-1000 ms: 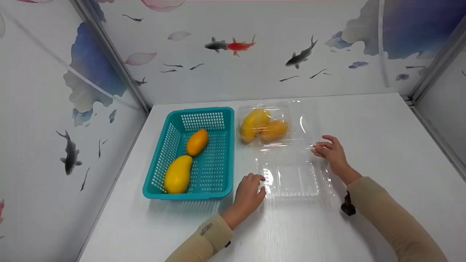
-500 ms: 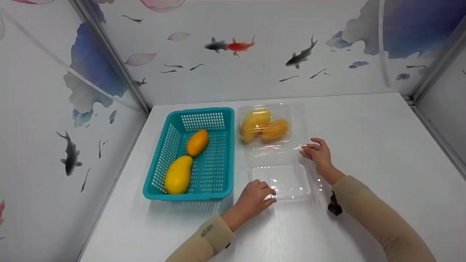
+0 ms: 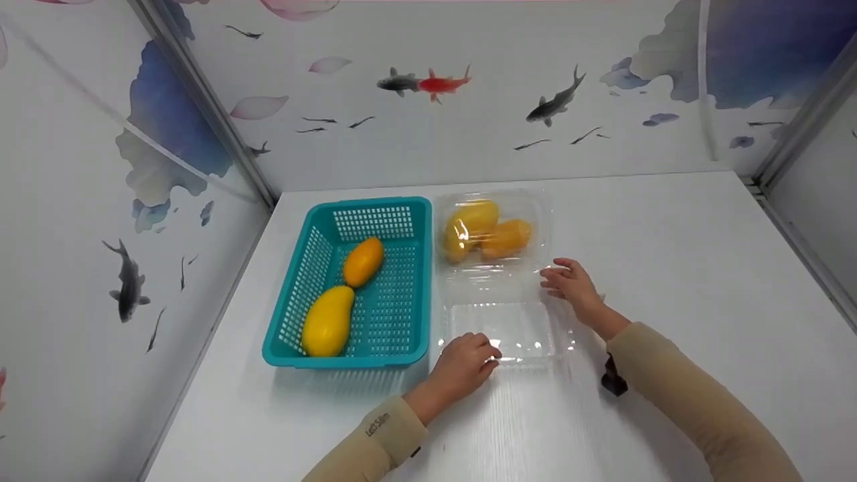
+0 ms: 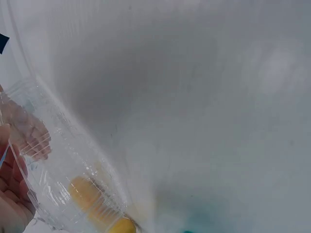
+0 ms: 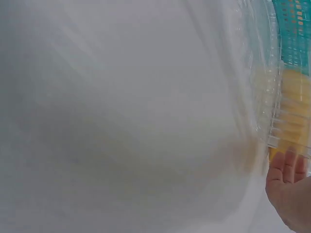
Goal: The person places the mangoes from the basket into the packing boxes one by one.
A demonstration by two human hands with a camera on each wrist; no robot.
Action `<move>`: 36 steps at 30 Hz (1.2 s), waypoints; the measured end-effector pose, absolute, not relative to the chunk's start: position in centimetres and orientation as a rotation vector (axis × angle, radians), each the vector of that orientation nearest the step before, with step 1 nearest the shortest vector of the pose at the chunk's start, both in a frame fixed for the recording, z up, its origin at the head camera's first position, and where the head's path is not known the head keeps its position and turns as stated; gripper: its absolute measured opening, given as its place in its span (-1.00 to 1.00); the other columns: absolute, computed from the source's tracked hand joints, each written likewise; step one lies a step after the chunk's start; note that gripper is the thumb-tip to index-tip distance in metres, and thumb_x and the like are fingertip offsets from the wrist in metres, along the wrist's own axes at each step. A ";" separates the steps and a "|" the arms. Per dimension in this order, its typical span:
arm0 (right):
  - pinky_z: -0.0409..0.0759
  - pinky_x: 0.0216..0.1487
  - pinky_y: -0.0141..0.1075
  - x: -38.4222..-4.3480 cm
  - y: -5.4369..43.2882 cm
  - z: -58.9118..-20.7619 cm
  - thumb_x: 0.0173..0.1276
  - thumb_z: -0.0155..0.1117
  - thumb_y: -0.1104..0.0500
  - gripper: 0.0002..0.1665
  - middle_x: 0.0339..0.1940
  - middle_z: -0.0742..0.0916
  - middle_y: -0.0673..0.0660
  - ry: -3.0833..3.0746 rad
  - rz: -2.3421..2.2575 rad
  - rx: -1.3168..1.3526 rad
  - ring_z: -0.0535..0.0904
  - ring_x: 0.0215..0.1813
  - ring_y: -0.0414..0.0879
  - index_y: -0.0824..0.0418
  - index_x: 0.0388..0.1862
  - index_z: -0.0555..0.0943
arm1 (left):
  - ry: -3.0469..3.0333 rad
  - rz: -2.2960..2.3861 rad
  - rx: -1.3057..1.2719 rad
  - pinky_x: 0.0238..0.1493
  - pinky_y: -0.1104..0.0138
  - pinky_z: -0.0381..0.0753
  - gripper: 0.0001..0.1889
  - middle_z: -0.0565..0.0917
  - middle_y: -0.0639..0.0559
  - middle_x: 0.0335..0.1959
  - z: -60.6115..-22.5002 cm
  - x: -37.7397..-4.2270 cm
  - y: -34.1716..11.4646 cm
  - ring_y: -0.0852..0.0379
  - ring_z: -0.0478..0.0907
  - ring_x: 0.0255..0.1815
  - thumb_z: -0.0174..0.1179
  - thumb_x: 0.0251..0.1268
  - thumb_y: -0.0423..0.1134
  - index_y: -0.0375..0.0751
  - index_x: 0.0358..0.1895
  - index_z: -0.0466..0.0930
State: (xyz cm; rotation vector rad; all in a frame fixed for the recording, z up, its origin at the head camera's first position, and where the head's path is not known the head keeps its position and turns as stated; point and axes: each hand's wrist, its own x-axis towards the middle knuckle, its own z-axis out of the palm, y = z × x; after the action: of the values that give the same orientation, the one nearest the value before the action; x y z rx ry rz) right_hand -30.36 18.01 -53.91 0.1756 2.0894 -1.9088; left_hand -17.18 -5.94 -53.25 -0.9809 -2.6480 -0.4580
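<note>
A clear plastic clamshell container (image 3: 502, 328) lies unfolded on the white table. Two mangoes (image 3: 472, 227) show through its far half; the near half lies towards me. My left hand (image 3: 462, 365) has curled fingers and pinches the near edge of the container. In the left wrist view, part of the left hand (image 4: 13, 199) shows beside the plastic edge. With fingers fairly straight, my right hand (image 3: 572, 288) touches the container's right side. The right wrist view shows the right hand's fingers (image 5: 287, 167) against the ribbed plastic wall.
A teal plastic basket (image 3: 428, 288) stands left of the container, close beside it. It holds an orange-yellow mango (image 3: 363, 262) and a larger yellow mango (image 3: 328, 323). Panels with painted fish surround the white table (image 3: 683, 268) at the back and sides.
The container has shifted left towards the basket. My right hand has moved left with it. The left hand moved right at first, then slightly back left, and its fingers have drawn together.
</note>
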 end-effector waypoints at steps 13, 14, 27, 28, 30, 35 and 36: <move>0.51 -0.47 -0.40 -27.0 19.7 -51.1 0.41 -0.06 0.10 -0.42 -0.47 0.57 0.10 2.248 -1.179 -0.182 0.43 -0.58 -0.19 0.41 0.29 0.21 | -2.702 -0.492 -0.918 -0.37 0.56 0.42 -0.91 0.59 0.13 -0.44 -52.9 -17.2 -6.6 0.23 0.47 -0.39 0.21 0.16 -0.24 -0.06 -0.29 0.67; 0.50 -0.50 -0.40 -26.7 19.7 -51.1 0.40 -0.05 0.10 -0.41 -0.51 0.56 0.07 2.251 -1.165 -0.185 0.42 -0.60 -0.20 0.41 0.30 0.20 | -2.712 -0.500 -0.912 -0.37 0.56 0.42 -0.91 0.59 0.13 -0.44 -52.9 -17.2 -6.6 0.23 0.47 -0.39 0.21 0.17 -0.23 -0.06 -0.28 0.68; 0.56 -0.49 -0.35 -24.1 19.7 -50.5 0.36 -0.08 0.27 -0.53 -0.55 0.56 0.09 2.204 -1.271 -0.133 0.48 -0.62 -0.19 0.48 0.18 0.20 | -2.707 -0.510 -0.906 -0.31 0.55 0.45 -0.89 0.61 0.12 -0.39 -51.7 -17.2 -6.5 0.21 0.50 -0.35 0.21 0.16 -0.25 -0.05 -0.24 0.66; 0.57 -0.49 -0.34 -24.1 19.7 -50.6 0.35 -0.09 0.28 -0.56 -0.56 0.56 0.09 2.202 -1.277 -0.121 0.48 -0.62 -0.19 0.49 0.15 0.22 | -2.696 -0.516 -0.913 -0.31 0.55 0.45 -0.88 0.61 0.11 -0.38 -51.3 -17.2 -6.6 0.21 0.50 -0.34 0.21 0.17 -0.24 -0.06 -0.23 0.65; 0.59 -0.50 -0.33 -24.0 19.8 -50.6 0.34 -0.09 0.28 -0.59 -0.56 0.56 0.09 2.201 -1.283 -0.098 0.49 -0.64 -0.19 0.49 0.10 0.23 | -2.666 -0.542 -0.919 -0.30 0.56 0.46 -0.87 0.61 0.11 -0.36 -50.4 -17.3 -6.7 0.21 0.50 -0.33 0.20 0.18 -0.24 -0.07 -0.21 0.64; 0.59 -0.50 -0.33 -23.9 20.0 -50.7 0.32 -0.10 0.29 -0.61 -0.57 0.56 0.10 2.203 -1.287 -0.064 0.50 -0.65 -0.20 0.48 0.07 0.24 | -2.610 -0.672 -0.803 -0.25 0.51 0.50 -0.86 0.61 0.07 -0.35 -47.0 -18.7 -8.2 0.18 0.50 -0.30 0.20 0.18 -0.28 -0.12 -0.20 0.64; 0.59 -0.50 -0.33 -23.8 20.1 -50.6 0.32 -0.10 0.29 -0.61 -0.57 0.56 0.10 2.203 -1.289 -0.057 0.50 -0.65 -0.20 0.48 0.07 0.23 | -2.612 -0.692 -0.755 -0.24 0.49 0.51 -0.87 0.61 0.06 -0.35 -46.4 -19.2 -8.6 0.17 0.50 -0.30 0.19 0.18 -0.28 -0.13 -0.21 0.64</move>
State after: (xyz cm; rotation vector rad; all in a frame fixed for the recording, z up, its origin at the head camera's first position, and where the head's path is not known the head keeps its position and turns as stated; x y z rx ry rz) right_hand -23.85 20.13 -50.64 -0.0574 2.2031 -1.2887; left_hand -19.18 -8.64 -46.37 -0.7549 -2.6117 -0.6923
